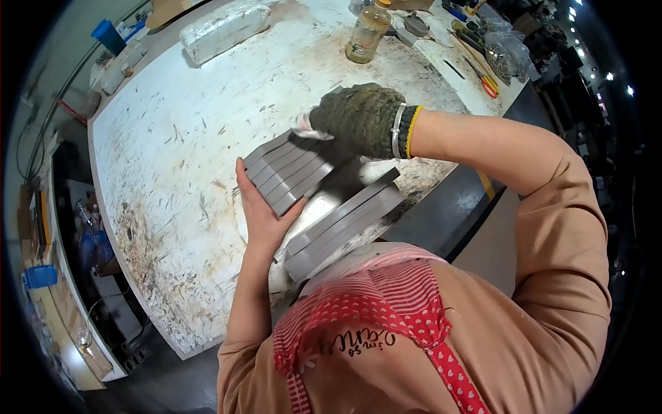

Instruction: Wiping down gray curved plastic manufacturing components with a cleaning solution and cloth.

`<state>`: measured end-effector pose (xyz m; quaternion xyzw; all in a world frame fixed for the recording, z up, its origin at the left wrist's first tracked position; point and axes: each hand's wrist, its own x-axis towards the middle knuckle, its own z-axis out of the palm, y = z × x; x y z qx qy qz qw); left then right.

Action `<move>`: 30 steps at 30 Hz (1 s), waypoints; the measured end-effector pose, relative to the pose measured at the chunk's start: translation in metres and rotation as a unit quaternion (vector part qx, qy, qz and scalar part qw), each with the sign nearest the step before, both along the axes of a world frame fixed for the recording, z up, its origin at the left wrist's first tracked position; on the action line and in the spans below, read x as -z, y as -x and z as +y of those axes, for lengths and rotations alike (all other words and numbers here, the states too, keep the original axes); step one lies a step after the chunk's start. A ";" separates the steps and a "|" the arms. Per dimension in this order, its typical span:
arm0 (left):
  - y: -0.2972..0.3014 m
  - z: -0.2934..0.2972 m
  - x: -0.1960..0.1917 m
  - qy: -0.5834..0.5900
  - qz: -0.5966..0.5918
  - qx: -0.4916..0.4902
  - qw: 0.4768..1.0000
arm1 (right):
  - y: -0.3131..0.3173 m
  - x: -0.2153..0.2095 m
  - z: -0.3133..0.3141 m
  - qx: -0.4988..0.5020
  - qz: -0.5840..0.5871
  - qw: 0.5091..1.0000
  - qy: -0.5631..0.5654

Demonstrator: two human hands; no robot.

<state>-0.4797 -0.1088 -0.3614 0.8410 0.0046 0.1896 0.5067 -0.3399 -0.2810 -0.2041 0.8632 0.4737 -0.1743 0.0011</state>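
My bare left hand (267, 219) grips the near-left end of a row of grey, smooth-faced bars (293, 169) pressed side by side, thumb on one side and fingers on the other. My right hand (362, 121), in a dark, dirty knitted glove with a yellow-edged cuff, is closed at the far end of those bars. A crumpled white rag-like piece (303, 126) pokes out from under its fingers, against the bars' top. A second group of grey bars (345, 222) lies between the first and my body, touched by neither hand.
The stained white tabletop (179, 138) carries a silvery wrapped block (226, 31) at the far left. A bottle of yellowish liquid (369, 33) stands at the back. Orange-handled scissors (488, 85), other tools and a clear plastic bag (507, 52) lie far right. A blue cup (108, 36) is in the far left corner.
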 end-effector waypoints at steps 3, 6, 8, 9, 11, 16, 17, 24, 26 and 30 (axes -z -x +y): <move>0.002 -0.004 0.000 0.013 -0.003 -0.002 1.000 | 0.012 0.017 -0.001 -0.082 -0.112 0.990 -0.021; -0.001 0.002 0.018 0.027 -0.032 0.010 0.999 | 0.043 0.070 0.028 -0.118 -0.167 0.949 -0.240; 0.001 0.001 0.030 0.041 -0.025 0.002 0.999 | 0.043 0.070 0.032 -0.173 -0.138 0.952 -0.212; 0.001 -0.006 0.017 0.022 -0.034 0.009 0.999 | 0.047 0.069 0.040 -0.119 -0.065 0.969 -0.204; 0.002 -0.007 0.000 0.062 0.007 0.001 0.998 | 0.065 0.044 0.043 0.062 0.135 0.928 -0.341; 0.011 0.000 0.006 -0.004 -0.040 -0.006 0.999 | 0.014 0.042 -0.007 -0.177 -0.186 0.958 -0.126; 0.005 -0.002 0.004 -0.016 -0.042 -0.009 0.999 | 0.010 0.028 -0.010 -0.126 -0.178 0.973 -0.076; -0.001 -0.003 0.014 -0.007 -0.016 -0.017 1.000 | 0.005 0.020 0.013 -0.046 -0.019 0.975 -0.217; -0.003 -0.003 0.015 -0.009 -0.031 0.006 0.999 | 0.026 0.027 0.030 0.170 0.168 0.965 -0.104; 0.006 -0.004 0.005 0.001 -0.029 0.006 1.000 | 0.016 0.016 0.017 -0.052 -0.112 0.991 0.049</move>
